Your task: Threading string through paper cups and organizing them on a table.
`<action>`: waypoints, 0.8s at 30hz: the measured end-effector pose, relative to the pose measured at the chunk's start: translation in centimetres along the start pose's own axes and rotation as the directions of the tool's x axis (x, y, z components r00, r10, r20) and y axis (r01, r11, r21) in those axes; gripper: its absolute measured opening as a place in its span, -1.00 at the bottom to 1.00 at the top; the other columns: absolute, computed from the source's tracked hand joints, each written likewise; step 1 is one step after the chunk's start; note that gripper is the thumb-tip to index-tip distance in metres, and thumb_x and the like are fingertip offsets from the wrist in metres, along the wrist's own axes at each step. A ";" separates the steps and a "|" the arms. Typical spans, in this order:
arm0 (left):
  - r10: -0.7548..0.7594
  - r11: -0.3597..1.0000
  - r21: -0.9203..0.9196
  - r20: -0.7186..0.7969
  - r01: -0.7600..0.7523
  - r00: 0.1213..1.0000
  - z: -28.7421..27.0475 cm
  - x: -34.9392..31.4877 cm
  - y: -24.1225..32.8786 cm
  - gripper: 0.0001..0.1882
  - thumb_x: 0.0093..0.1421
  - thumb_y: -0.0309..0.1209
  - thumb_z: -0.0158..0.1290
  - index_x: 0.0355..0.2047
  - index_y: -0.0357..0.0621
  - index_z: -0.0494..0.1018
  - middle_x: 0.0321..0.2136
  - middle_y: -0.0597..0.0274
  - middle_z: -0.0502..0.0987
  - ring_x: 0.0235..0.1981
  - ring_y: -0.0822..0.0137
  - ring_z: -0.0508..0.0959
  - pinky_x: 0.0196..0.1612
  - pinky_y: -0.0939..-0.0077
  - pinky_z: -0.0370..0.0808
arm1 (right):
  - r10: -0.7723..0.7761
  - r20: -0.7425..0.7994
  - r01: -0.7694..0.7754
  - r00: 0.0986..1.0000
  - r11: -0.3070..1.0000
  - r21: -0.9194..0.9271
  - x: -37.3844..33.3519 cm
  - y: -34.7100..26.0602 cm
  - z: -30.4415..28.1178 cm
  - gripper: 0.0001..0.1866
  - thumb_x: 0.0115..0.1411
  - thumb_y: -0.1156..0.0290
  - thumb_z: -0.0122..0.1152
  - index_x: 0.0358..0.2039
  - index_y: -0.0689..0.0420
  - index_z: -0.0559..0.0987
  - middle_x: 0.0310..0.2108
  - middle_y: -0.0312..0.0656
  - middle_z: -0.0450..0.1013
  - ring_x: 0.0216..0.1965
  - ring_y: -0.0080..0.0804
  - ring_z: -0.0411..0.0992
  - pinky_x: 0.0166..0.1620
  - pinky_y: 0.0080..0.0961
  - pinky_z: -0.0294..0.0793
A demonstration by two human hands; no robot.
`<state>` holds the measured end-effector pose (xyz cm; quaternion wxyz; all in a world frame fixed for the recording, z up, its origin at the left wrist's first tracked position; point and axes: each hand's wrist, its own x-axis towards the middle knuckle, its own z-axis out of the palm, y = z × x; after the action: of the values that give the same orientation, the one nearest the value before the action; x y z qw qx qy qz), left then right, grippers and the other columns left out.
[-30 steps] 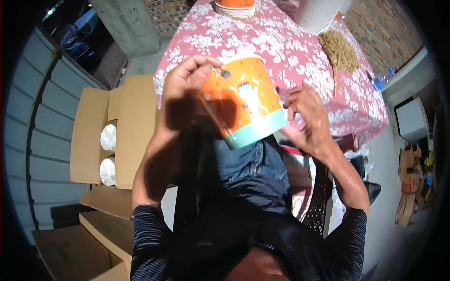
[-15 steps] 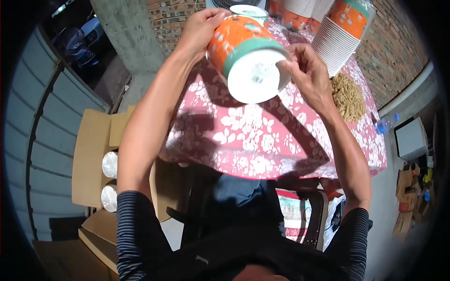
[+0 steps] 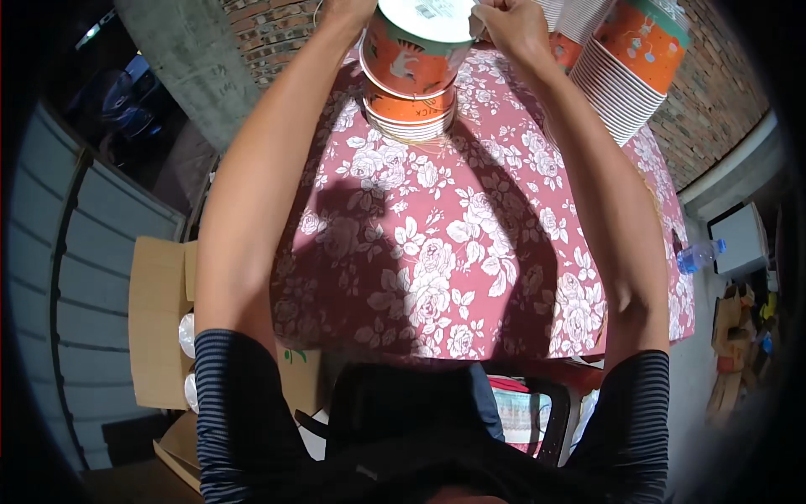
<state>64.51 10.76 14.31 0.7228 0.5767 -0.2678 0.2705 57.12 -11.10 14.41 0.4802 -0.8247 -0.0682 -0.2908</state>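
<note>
An orange paper bucket [image 3: 409, 63] with a green band and white base stands upside down at the table's far side. Directly beneath it shows a short stack of like buckets [image 3: 409, 109] with white rims; thin tan strands lie about its foot. My left hand [image 3: 348, 12] is against the upper bucket's left side, its fingers cut off by the top edge of the picture. With bent, closed fingers, my right hand [image 3: 514, 32] grips that bucket at the right edge of its base.
Tall nested stacks of orange buckets [image 3: 625, 80] stand at the far right of the flowered tablecloth [image 3: 437, 244]. A plastic bottle [image 3: 701, 255] is by the table's right edge. An open cardboard box [image 3: 159, 323] with wrapped white things is on the left.
Both hands have moved away from me with the bucket, which has turned from tilted to upside down over the short stack. The picture has shifted, showing more of the near tablecloth.
</note>
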 end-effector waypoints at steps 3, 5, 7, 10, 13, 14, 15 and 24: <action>0.104 0.966 0.183 0.364 -0.181 0.925 0.8 -2.6 3.5 -0.65 0.43 -0.32 0.00 0.08 -0.26 0.58 -0.09 0.06 0.70 -0.06 0.31 0.65 0.03 0.40 0.55 | -0.077 0.020 0.077 0.997 0.997 -0.008 1.8 1.4 0.1 -0.80 0.17 0.41 0.23 -0.44 0.29 0.69 -0.58 -0.11 0.60 -0.57 -0.38 0.60 -0.48 -0.40 0.59; 0.160 0.816 0.482 0.341 -0.319 0.926 0.5 -2.9 1.9 -0.65 0.41 -0.34 -0.01 0.06 -0.25 0.59 -0.13 0.04 0.71 -0.06 0.29 0.66 0.05 0.34 0.55 | -0.042 0.138 0.026 0.989 0.992 0.122 2.8 1.2 1.2 -0.76 0.22 0.39 0.23 -0.39 0.32 0.70 -0.57 -0.08 0.60 -0.54 -0.34 0.63 -0.48 -0.40 0.63; -0.110 0.663 0.732 0.301 -0.155 0.947 1.4 -2.9 1.1 -0.54 0.35 -0.40 0.12 0.21 -0.31 0.45 0.02 -0.07 0.64 0.06 0.15 0.62 0.13 0.17 0.53 | -0.356 0.260 0.231 0.898 0.882 0.411 2.2 4.1 -0.8 -0.72 0.25 0.33 0.25 -0.38 0.33 0.71 -0.56 -0.07 0.61 -0.52 -0.31 0.65 -0.46 -0.36 0.66; -0.086 0.634 0.761 0.243 -0.135 0.966 -5.3 -2.1 -2.7 -0.57 0.25 -0.46 -0.12 0.01 -0.11 0.67 -0.02 0.08 0.71 0.04 0.28 0.66 0.13 0.41 0.53 | -0.168 0.286 0.189 0.943 0.981 -0.046 -0.2 0.0 1.3 -0.68 0.28 0.25 0.28 -0.31 0.31 0.71 -0.52 0.02 0.63 -0.54 -0.25 0.65 -0.38 -0.30 0.66; -0.266 0.472 0.875 0.256 -0.106 0.929 0.0 -3.9 -3.8 -0.54 0.26 -0.44 -0.14 0.05 -0.07 0.65 -0.01 0.07 0.70 0.08 0.18 0.65 0.19 0.38 0.49 | -0.281 0.253 0.346 0.926 0.900 -0.265 -2.1 2.0 -2.9 -0.73 0.29 0.26 0.26 -0.28 0.23 0.71 -0.47 0.06 0.63 -0.46 -0.18 0.65 -0.26 -0.21 0.62; -0.280 0.501 0.860 0.269 -0.099 0.922 -1.0 -3.5 -3.7 -0.52 0.20 -0.42 -0.12 0.07 0.00 0.65 0.03 0.02 0.66 0.10 0.05 0.62 0.21 0.26 0.48 | -0.399 0.231 0.448 0.888 0.865 -0.227 -2.5 1.6 -3.7 -0.75 0.29 0.28 0.25 -0.28 0.21 0.72 -0.46 0.05 0.63 -0.44 -0.15 0.64 -0.24 -0.19 0.60; -0.293 0.529 0.844 0.281 -0.090 0.914 -2.1 -3.1 -3.4 -0.48 0.15 -0.39 -0.10 0.08 0.07 0.65 0.07 -0.03 0.63 0.13 -0.07 0.59 0.24 0.15 0.46 | -0.617 0.129 0.614 0.776 0.786 0.063 -2.7 1.1 -5.0 -0.76 0.29 0.27 0.25 -0.26 0.19 0.71 -0.45 0.04 0.62 -0.42 -0.14 0.63 -0.25 -0.18 0.59; 0.356 0.350 0.752 0.445 -0.559 0.822 5.4 -6.8 0.8 -0.67 0.14 -0.63 0.04 -0.07 -0.22 0.58 -0.10 -0.09 0.62 -0.02 -0.15 0.58 0.11 0.02 0.50 | -0.669 -0.031 0.325 0.743 0.401 -0.856 2.8 -5.2 -22.7 -0.62 0.20 0.33 0.39 0.01 0.14 0.60 -0.03 0.11 0.48 0.04 0.18 0.45 0.05 -0.06 0.46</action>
<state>58.76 5.08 11.15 0.1998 0.7814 -0.3196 0.4974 47.95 -27.70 28.24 -0.0589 -0.8149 -0.0842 -0.5704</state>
